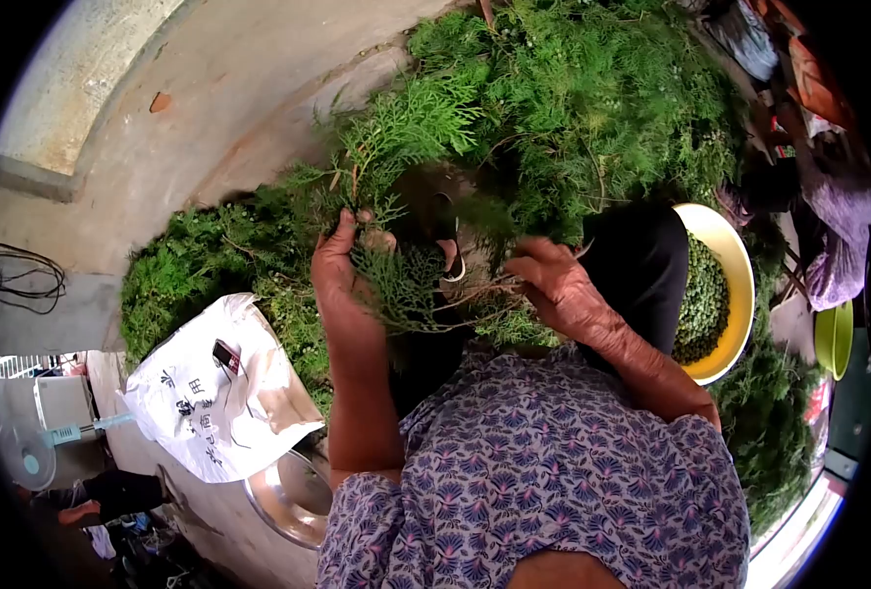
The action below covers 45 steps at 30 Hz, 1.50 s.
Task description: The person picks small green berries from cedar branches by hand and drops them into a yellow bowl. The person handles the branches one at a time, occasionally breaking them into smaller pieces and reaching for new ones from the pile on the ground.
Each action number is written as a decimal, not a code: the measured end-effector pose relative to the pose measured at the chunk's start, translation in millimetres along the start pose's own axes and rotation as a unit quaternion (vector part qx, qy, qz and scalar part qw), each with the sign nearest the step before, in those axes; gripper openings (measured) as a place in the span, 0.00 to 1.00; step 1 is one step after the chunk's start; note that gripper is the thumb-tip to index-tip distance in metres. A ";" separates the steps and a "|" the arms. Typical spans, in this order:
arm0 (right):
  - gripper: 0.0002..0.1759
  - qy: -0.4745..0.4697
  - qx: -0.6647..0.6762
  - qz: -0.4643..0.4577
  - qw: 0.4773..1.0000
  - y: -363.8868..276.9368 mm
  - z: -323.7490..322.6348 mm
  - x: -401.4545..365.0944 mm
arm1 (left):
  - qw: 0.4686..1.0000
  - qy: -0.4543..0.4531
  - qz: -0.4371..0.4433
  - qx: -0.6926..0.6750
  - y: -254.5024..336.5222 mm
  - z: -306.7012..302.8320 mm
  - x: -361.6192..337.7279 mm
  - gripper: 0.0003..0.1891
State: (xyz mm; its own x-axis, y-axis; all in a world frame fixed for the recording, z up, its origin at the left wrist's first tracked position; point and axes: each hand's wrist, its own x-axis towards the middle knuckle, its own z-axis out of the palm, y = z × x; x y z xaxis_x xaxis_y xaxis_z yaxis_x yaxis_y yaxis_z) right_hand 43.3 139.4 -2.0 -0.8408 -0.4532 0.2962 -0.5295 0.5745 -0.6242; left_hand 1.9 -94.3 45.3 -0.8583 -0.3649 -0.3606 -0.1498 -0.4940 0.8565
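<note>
My left hand (340, 265) grips a leafy green sprig (401, 285) by its stem and holds it upright in front of me. My right hand (556, 285) is closed on the thin bare twigs at the other side of the same sprig, fingers pinched among the foliage. A big heap of feathery green branches (553, 108) lies just beyond both hands. To the right stands a yellow bowl (733, 245) filled with small green bits.
A white printed bag (210, 402) with a small dark device on it lies at lower left, beside a metal basin (288, 501). A concrete floor (190, 118) stretches beyond the heap. Another person in purple (838, 226) sits at right, near a green bowl (834, 339).
</note>
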 end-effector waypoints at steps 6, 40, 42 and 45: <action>0.16 0.046 -0.076 0.052 0.995 2.5 -20.3 3.9 | 0.972 -0.212 -0.063 -0.079 6.4 -12.9 35.8 0.11; 0.12 0.112 0.690 0.409 0.587 35.4 30.9 -21.2 | 0.986 -0.156 -0.039 -0.052 -105.2 49.2 18.2 0.06; 0.12 0.115 0.705 0.403 0.572 34.6 35.3 -30.7 | 0.987 -0.145 -0.026 -0.068 -90.3 59.4 15.0 0.05; 0.12 0.111 0.722 0.398 0.555 37.9 40.5 -38.3 | 0.979 -0.163 -0.018 -0.120 -100.3 41.6 29.8 0.05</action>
State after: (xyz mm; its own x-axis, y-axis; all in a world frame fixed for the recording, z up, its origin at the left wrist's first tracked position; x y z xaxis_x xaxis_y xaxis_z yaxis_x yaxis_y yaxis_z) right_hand 60.0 150.9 -66.3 -0.8219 -0.2596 -0.5069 0.5267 -0.6852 -0.5030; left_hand -29.0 -22.8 -36.0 -0.9715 -0.0921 -0.2184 -0.0968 -0.6868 0.7204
